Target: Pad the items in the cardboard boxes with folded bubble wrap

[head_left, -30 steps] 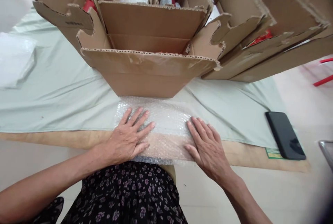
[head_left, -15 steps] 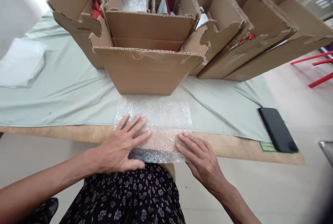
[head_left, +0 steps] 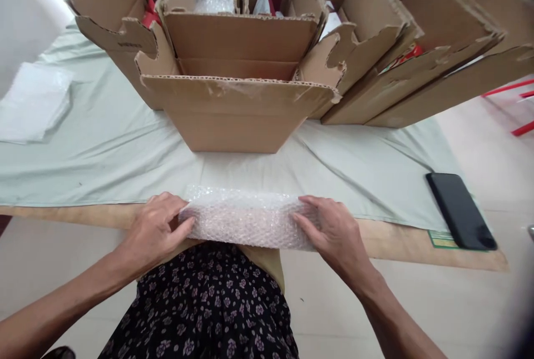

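A sheet of bubble wrap [head_left: 246, 225], folded over into a long strip, lies along the table's front edge. My left hand [head_left: 156, 222] grips its left end between thumb and fingers. At the right end, my right hand [head_left: 334, 225] pinches the bubble wrap the same way, thumb in front and fingers behind. Whether anything lies inside the folds cannot be made out.
Just behind stands an open cardboard box [head_left: 237, 114], with several more boxes around it holding wrapped and coloured items. A stack of white bubble-wrap sheets [head_left: 35, 102] lies at left. A black phone [head_left: 461, 211] rests at the right front corner.
The bubble wrap has been folded over into a narrower strip, covering the dark band seen before. My hands have gone from lying flat on it to gripping its two ends.
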Action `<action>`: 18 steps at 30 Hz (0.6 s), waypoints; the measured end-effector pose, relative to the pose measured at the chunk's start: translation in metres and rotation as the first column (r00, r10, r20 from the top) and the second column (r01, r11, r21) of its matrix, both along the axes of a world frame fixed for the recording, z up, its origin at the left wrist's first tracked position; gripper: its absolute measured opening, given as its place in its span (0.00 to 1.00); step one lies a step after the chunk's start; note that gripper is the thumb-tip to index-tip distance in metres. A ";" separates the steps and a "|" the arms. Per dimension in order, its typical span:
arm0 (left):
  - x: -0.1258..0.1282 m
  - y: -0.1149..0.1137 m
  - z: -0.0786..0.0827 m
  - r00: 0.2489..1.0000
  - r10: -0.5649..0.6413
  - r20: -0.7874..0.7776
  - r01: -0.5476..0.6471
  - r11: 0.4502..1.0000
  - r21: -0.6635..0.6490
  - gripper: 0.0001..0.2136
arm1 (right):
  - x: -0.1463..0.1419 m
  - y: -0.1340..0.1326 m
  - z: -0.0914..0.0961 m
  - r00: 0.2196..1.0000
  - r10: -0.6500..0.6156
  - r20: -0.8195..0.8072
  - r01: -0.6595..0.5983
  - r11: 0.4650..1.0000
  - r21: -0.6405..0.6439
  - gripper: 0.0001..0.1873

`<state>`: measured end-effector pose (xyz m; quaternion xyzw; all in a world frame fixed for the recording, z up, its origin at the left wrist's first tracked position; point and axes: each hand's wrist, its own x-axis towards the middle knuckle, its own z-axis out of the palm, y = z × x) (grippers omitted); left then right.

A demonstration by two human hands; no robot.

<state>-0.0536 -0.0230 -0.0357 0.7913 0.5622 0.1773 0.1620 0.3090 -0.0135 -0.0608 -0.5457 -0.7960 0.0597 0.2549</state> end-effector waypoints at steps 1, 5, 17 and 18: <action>-0.001 0.002 -0.002 0.998 0.014 -0.053 -0.013 1.000 0.026 0.12 | 0.002 0.003 -0.005 0.998 -0.029 0.052 0.028 0.999 0.020 0.22; -0.009 0.003 -0.012 0.989 0.059 -0.134 -0.046 0.995 0.093 0.15 | 0.017 0.007 -0.015 0.979 -0.116 0.169 0.116 0.993 0.009 0.29; 0.010 0.004 -0.010 0.994 0.013 0.110 -0.037 0.975 0.217 0.05 | -0.002 0.004 0.008 0.983 0.101 -0.155 -0.106 0.994 -0.021 0.02; 0.010 0.005 -0.009 0.990 0.011 0.142 -0.044 0.972 0.232 0.04 | 0.001 0.006 0.012 0.984 0.067 -0.163 -0.073 0.997 -0.026 0.02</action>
